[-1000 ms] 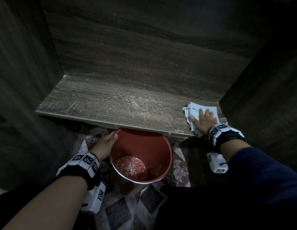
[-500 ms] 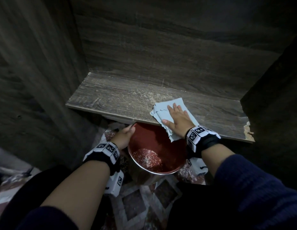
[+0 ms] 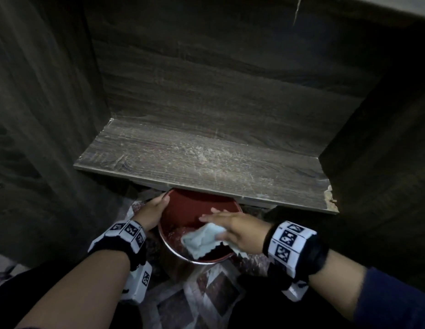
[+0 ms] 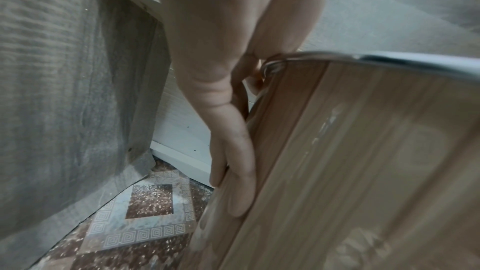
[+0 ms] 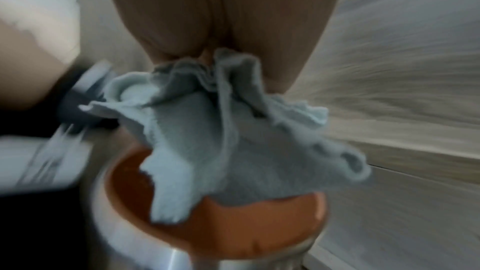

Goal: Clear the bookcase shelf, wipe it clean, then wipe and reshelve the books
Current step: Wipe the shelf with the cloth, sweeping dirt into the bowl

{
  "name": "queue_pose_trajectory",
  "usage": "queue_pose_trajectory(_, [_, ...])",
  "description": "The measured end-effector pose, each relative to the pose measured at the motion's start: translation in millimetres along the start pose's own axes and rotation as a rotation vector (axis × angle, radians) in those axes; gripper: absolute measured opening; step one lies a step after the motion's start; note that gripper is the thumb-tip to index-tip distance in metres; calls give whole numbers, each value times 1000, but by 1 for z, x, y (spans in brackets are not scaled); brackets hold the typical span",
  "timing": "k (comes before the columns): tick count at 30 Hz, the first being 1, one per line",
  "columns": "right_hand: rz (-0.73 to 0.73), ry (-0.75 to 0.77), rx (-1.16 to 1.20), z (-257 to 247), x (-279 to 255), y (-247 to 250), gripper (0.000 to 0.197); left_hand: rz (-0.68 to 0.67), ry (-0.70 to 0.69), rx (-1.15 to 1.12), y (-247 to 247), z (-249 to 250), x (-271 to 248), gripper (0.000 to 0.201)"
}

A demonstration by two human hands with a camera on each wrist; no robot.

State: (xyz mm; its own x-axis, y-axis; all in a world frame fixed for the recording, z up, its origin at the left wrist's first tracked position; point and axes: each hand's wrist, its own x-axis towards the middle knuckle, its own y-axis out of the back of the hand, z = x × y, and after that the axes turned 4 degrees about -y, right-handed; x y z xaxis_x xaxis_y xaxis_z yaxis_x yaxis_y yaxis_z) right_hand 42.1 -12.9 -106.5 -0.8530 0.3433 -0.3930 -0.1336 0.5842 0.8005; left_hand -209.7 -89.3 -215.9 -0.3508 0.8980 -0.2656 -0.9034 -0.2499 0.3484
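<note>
The dark wooden bookcase shelf (image 3: 140, 160) holds no books, and a pale dusty patch lies at its middle. Just below its front edge stands a metal bucket (image 3: 190, 210) with a red inside. My left hand (image 3: 152, 211) grips the bucket's left rim; in the left wrist view its fingers (image 4: 233, 171) lie down the bucket's outer wall (image 4: 363, 171). My right hand (image 3: 235, 229) holds a crumpled light blue cloth (image 3: 202, 241) above the bucket's opening. In the blurred right wrist view the cloth (image 5: 221, 141) hangs bunched from the hand over the bucket (image 5: 246, 233).
The bookcase's side panels (image 3: 40, 138) close in on both sides and a back panel (image 3: 218, 91) stands behind. The shelf's front right corner (image 3: 330, 200) is chipped. Patterned floor tiles (image 3: 213, 295) lie under the bucket. No books are in view.
My right hand swept the cloth leftward along the shelf, off its front edge, and now holds it bunched over the bucket. The left hand has kept its grip on the rim.
</note>
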Motion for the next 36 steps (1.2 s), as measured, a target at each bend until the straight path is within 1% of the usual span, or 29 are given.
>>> queue_pose_trajectory(1, [26,-38,63,1,-9,11,51,-1,-1,7,1,-2,1,48])
queue_pose_trajectory(2, [77,-77,158,4,-16,25,49,2,-6,19,1,-4,3,51])
queue_pose_trajectory(4, [251,-140,348,13,-27,55,40,7,-18,54,0,-7,4,65])
queue_pose_trajectory(5, [348,-184,393,21,-31,68,38,6,-10,59,0,-10,5,69])
queue_pose_trajectory(6, [438,-228,408,33,-35,83,38,8,-13,32,0,-10,7,71])
queue_pose_trajectory(8, [580,-316,363,63,-38,105,42,11,-11,-32,2,-18,14,75])
queue_pose_trajectory(10, [658,-478,241,95,-34,115,47,2,-9,-36,4,-23,23,75])
queue_pose_trajectory(11, [646,-598,164,111,-29,116,50,-7,0,-37,5,-22,25,72])
queue_pose_trajectory(12, [590,-717,74,126,-22,113,54,-12,10,-33,6,-20,26,68])
queue_pose_trajectory(14, [407,-892,-59,153,-7,99,64,-19,18,12,7,-19,27,59])
queue_pose_trajectory(15, [363,-942,-80,162,0,93,69,-26,15,33,7,-16,26,59])
queue_pose_trajectory(16, [357,-969,-61,170,7,87,72,-27,9,46,7,-15,26,61])
queue_pose_trajectory(17, [381,-987,-34,171,12,84,73,-23,10,45,6,-14,26,58])
queue_pose_trajectory(18, [405,-1004,-24,176,17,84,74,-19,16,28,6,-14,24,51])
queue_pose_trajectory(20, [369,-1038,-66,177,25,87,73,-7,31,4,5,-14,23,44])
queue_pose_trajectory(22, [244,-1015,-203,185,30,89,72,-9,21,-8,4,-13,21,41])
queue_pose_trajectory(24, [133,-959,-327,190,35,91,82,-14,10,-24,3,-8,17,37])
queue_pose_trajectory(25, [104,-950,-361,190,38,91,86,-8,13,-30,3,-5,15,35])
queue_pose_trajectory(28, [70,-920,-464,189,48,94,87,5,-1,-64,1,0,10,34])
queue_pose_trajectory(30, [61,-927,-479,181,52,94,84,11,-11,-56,0,2,7,35])
queue_pose_trajectory(32, [78,-914,-523,171,56,94,80,-4,-7,-53,-1,2,7,36])
queue_pose_trajectory(34, [89,-859,-562,156,62,95,74,-12,9,-62,-1,2,6,36])
queue_pose_trajectory(36, [69,-844,-521,142,71,99,65,-2,27,-71,-1,1,6,35])
